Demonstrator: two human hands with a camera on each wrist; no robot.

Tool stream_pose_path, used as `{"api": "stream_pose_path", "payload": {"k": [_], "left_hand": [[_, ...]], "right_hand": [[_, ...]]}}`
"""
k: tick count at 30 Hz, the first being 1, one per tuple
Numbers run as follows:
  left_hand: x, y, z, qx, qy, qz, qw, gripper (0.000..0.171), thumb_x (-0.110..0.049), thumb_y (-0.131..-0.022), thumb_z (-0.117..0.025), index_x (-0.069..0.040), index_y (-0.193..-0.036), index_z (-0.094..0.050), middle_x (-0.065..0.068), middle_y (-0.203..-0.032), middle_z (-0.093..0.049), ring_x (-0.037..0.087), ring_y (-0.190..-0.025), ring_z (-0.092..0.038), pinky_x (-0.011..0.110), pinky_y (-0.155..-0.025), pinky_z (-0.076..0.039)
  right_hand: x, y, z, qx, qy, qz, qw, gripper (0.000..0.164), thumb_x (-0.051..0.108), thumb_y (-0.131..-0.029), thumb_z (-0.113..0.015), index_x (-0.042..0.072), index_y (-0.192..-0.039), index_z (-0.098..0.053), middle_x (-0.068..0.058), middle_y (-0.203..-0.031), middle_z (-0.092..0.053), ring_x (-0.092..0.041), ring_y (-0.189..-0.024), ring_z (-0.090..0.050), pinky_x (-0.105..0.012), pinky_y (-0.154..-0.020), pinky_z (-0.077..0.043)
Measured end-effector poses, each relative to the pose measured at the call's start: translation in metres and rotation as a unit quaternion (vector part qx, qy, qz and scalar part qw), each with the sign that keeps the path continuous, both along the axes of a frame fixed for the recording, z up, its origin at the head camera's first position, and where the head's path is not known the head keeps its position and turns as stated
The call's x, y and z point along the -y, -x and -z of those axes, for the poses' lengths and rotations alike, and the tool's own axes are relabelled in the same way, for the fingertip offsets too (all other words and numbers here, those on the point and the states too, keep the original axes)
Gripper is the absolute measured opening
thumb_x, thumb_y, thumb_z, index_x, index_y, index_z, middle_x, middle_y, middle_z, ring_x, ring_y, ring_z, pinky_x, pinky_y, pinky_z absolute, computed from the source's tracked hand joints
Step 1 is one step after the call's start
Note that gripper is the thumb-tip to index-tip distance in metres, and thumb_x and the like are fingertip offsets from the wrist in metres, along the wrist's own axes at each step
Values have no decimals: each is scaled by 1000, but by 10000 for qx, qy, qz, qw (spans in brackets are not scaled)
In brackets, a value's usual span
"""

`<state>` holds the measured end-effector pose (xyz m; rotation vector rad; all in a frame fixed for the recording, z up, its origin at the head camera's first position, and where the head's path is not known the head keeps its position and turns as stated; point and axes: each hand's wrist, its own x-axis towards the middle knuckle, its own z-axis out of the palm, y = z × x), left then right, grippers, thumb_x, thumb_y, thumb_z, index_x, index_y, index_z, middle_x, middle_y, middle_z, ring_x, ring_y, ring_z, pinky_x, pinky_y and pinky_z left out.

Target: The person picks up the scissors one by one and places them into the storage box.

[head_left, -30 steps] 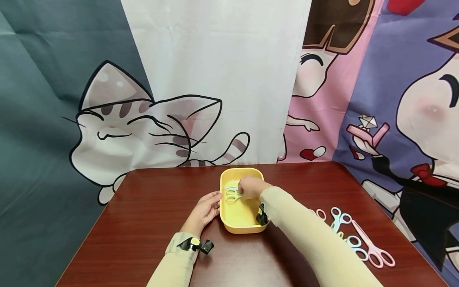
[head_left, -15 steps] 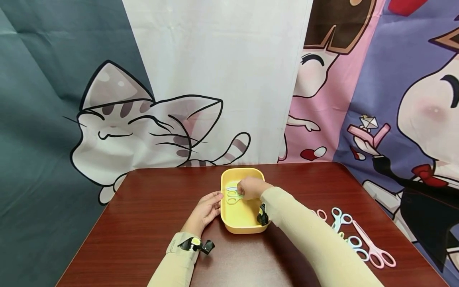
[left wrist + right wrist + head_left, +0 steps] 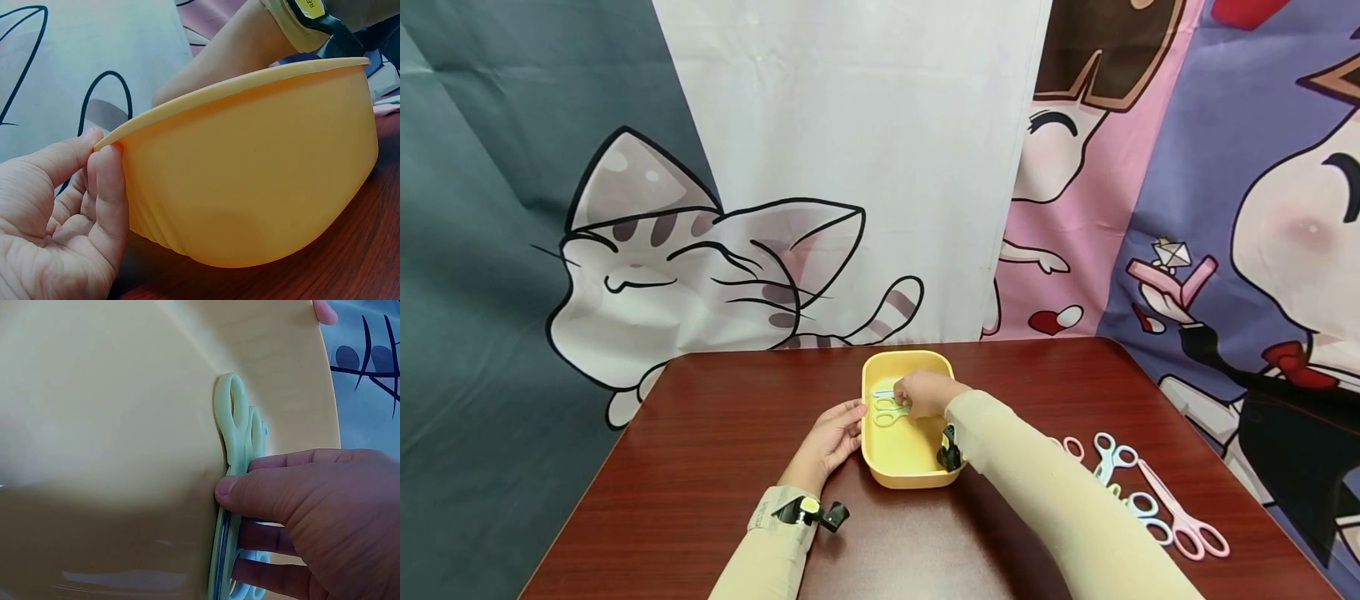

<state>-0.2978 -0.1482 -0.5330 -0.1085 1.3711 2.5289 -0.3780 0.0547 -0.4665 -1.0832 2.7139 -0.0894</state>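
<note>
My left hand [image 3: 831, 437] pinches the left rim of a yellow plastic bin [image 3: 912, 481]. The left wrist view has the thumb above the rim [image 3: 237, 82] and the fingers against the outer wall. Inside the bin, my right hand [image 3: 931, 392] grips a pair of pale green scissors [image 3: 237, 449], thumb on one side and fingers on the other. Their handle loops point toward the left wall, and part of the blades lies beyond the frame. Behind my right fingers are the light blue handles [image 3: 255, 556] of another pair, partly hidden by the hand.
Several more scissors lie on the table to the right, among them a long pink pair [image 3: 1180, 517] and a light blue pair [image 3: 1105, 457]. My right sleeve [image 3: 1052, 492] covers some of them. A printed cloth backdrop [image 3: 880, 167] rises behind the brown table [image 3: 722, 433].
The right hand's fingers have shifted very slightly leftward over the scissors. The left hand and the bin stay in place.
</note>
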Motion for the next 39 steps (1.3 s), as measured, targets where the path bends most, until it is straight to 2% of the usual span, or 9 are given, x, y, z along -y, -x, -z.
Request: {"api": "stream_pose_path", "payload": {"k": [8, 13, 18, 22, 27, 34, 39], "left_hand": [[2, -2, 5, -699, -195, 285, 9970, 14, -13, -97, -70, -9, -106, -60, -4, -84, -67, 1, -68, -63, 14, -62, -54], [-1, -2, 2, -294, -69, 64, 9995, 7, -9, -100, -63, -8, -106, -59, -2, -82, -66, 2, -65, -62, 15, -59, -54], [-3, 0, 0, -12, 8, -47, 10000, 6, -5, -103, -56, -4, -109, -57, 0, -80, -65, 4, -63, -61, 16, -56, -53], [-2, 1, -1, 84, 37, -53, 9999, 9, -5, -103, -56, -3, -112, -56, 1, -82, -66, 4, -64, -62, 16, -56, -53], [-2, 0, -1, 131, 73, -1, 9999, 18, -6, -104, -54, 0, -121, -51, 1, -84, -67, 5, -66, -63, 16, -57, -54], [-4, 0, -1, 113, 59, 79, 9999, 22, -6, -105, -54, 2, -124, -49, 1, -84, -66, 4, -66, -62, 16, -58, -54], [-1, 1, -1, 94, 43, -26, 9999, 14, -5, -104, -54, -1, -118, -53, 1, -82, -66, 5, -65, -62, 16, -57, -54]], "right_hand": [[-1, 0, -1, 26, 146, -110, 9998, 20, 2, -79, -81, 14, -88, -68, 9, -73, -54, -10, -72, -50, -24, -69, -45], [-2, -1, 0, 59, 134, -96, 9998, 18, 2, -80, -80, 12, -88, -67, 7, -73, -51, -11, -72, -48, -23, -68, -42], [-4, -2, -5, 448, 253, 260, 9983, 23, 3, -80, -82, 13, -97, -70, 4, -84, -62, -11, -80, -55, -26, -76, -50], [-7, -1, -17, 631, 543, 345, 9959, 25, 2, -83, -79, 10, -105, -72, -1, -94, -68, -14, -87, -59, -30, -81, -53], [-23, 1, -39, 526, 780, 205, 9953, 22, 4, -88, -75, 10, -109, -71, 1, -95, -66, -15, -89, -59, -32, -81, -53], [-66, 0, -69, -69, 863, -235, 9960, 21, 1, -85, -72, 10, -104, -72, 3, -88, -65, -16, -82, -59, -31, -75, -53], [-104, -4, -81, -285, 880, -472, 9946, 17, 2, -83, -73, 12, -97, -72, 4, -83, -63, -12, -76, -57, -30, -71, -53]]}}
